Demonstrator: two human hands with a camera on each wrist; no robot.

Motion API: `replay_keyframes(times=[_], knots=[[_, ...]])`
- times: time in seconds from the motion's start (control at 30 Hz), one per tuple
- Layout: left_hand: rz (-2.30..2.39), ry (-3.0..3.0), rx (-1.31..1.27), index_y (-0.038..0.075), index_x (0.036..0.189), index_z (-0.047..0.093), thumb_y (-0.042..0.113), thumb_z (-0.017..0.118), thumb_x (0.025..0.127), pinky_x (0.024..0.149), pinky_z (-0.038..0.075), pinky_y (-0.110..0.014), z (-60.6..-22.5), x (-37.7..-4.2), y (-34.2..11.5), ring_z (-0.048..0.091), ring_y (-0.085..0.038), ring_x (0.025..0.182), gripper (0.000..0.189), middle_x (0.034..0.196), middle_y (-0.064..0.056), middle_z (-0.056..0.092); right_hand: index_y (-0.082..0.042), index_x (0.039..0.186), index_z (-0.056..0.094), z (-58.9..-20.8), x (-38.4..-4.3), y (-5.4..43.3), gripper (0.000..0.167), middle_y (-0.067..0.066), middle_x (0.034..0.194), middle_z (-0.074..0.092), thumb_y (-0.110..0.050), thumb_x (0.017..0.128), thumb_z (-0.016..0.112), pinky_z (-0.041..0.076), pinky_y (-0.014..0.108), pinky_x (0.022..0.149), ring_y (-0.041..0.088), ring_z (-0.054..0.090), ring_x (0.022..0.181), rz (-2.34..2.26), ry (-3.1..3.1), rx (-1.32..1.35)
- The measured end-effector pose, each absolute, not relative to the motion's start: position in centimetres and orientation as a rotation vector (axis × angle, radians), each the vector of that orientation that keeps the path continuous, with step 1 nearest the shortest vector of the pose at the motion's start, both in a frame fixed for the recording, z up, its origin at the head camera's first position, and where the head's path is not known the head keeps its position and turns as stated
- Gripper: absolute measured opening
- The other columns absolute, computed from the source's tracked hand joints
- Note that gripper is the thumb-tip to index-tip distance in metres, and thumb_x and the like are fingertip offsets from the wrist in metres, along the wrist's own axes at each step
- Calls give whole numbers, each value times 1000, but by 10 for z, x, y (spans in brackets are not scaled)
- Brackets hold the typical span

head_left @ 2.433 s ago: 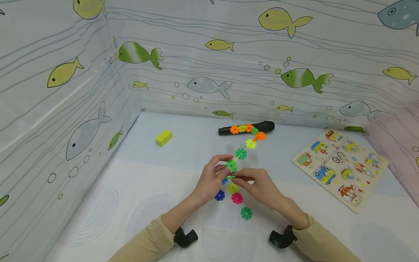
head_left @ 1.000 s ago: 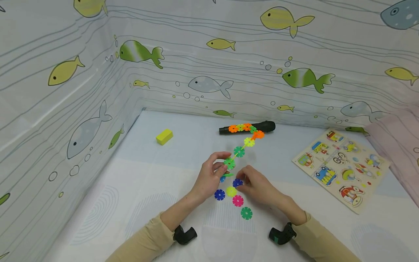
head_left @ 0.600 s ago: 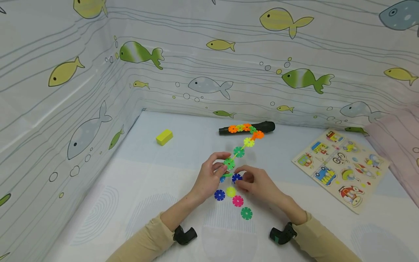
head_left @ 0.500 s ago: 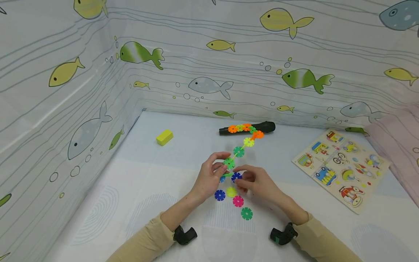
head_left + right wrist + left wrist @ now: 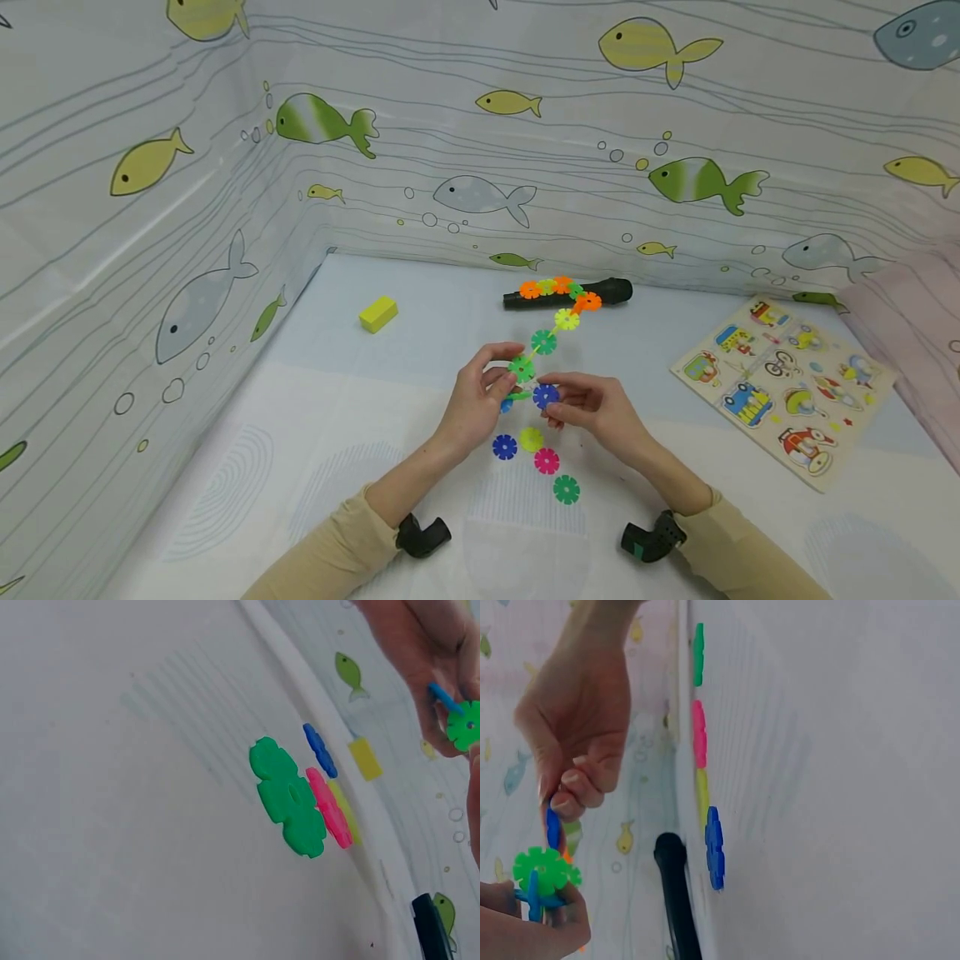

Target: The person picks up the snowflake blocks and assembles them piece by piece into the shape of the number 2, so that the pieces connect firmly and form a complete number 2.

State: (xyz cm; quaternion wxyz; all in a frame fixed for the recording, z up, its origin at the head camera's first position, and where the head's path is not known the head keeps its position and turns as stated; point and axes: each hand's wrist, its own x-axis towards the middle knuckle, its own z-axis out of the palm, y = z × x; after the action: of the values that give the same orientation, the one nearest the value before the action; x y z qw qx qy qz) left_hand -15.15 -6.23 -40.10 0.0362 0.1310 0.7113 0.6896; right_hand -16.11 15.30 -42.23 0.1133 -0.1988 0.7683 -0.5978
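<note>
My left hand [image 5: 474, 398] grips the near end of a chain of linked snowflake discs [image 5: 543, 342]. Green and light blue discs sit at its fingertips, and the chain runs away to orange discs that overlap a black microphone in the head view. Close to its right, my right hand [image 5: 600, 410] pinches a dark blue snowflake disc [image 5: 546, 397] between thumb and fingers. In the left wrist view that blue disc [image 5: 553, 827] is held edge-on just above the green disc [image 5: 541, 870]. The right wrist view shows the left hand's green disc [image 5: 465, 725] at the edge.
Loose discs lie on the table before the hands: blue [image 5: 505, 447], yellow [image 5: 532, 439], pink [image 5: 547, 461] and green [image 5: 566, 489]. Behind is the black microphone [image 5: 611, 291]. A yellow block [image 5: 378, 314] sits at left, a wooden picture puzzle board [image 5: 787, 387] at right.
My right hand has come away from the chain, picked up the dark blue disc beside the yellow one, and raised it toward the chain. The left hand has shifted slightly up and left.
</note>
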Motion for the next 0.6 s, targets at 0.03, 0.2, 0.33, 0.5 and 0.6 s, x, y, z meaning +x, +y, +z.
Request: replay_keyframes(times=[0.03, 0.2, 0.33, 0.5, 0.6], knots=[[2116, 2184, 406, 5, 138, 49, -4, 46, 102, 93, 55, -24, -401, -152, -62, 63, -38, 112, 37, 139, -17, 48, 2, 131, 61, -422, -161, 153, 39, 17, 91, 71, -9, 94, 68, 61, 27, 76, 19, 70, 76, -1753, 2256, -588], [2109, 2187, 418, 5, 138, 49, -4, 47, 102, 94, 55, -23, -402, -151, -62, 64, -36, 113, 37, 139, -15, 48, 3, 133, 60, -421, -160, 153, 39, 17, 90, 69, -8, 95, 66, 60, 26, 75, 22, 69, 76, -1735, 2243, -607], [2102, 2201, 414, 6, 138, 49, -4, 47, 102, 94, 54, -23, -402, -151, -62, 64, -34, 113, 37, 138, -14, 49, 4, 134, 58, -419, -159, 152, 40, 17, 90, 67, -8, 96, 65, 60, 26, 75, 23, 68, 76, -1739, 2214, -614], [2111, 2188, 424, 5, 138, 48, -4, 47, 102, 93, 55, -23, -403, -151, -62, 63, -37, 112, 37, 138, -16, 48, 1, 134, 57, -418, -158, 152, 38, 19, 93, 68, -8, 97, 63, 60, 27, 75, 20, 67, 75, -1784, 2159, -584], [2112, 2181, 428, 4, 138, 48, -4, 47, 102, 92, 55, -23, -403, -151, -61, 64, -37, 111, 37, 137, -16, 49, 0, 132, 57, -419, -158, 152, 35, 20, 94, 68, -7, 98, 62, 60, 27, 75, 19, 67, 74, -1794, 2145, -560]])
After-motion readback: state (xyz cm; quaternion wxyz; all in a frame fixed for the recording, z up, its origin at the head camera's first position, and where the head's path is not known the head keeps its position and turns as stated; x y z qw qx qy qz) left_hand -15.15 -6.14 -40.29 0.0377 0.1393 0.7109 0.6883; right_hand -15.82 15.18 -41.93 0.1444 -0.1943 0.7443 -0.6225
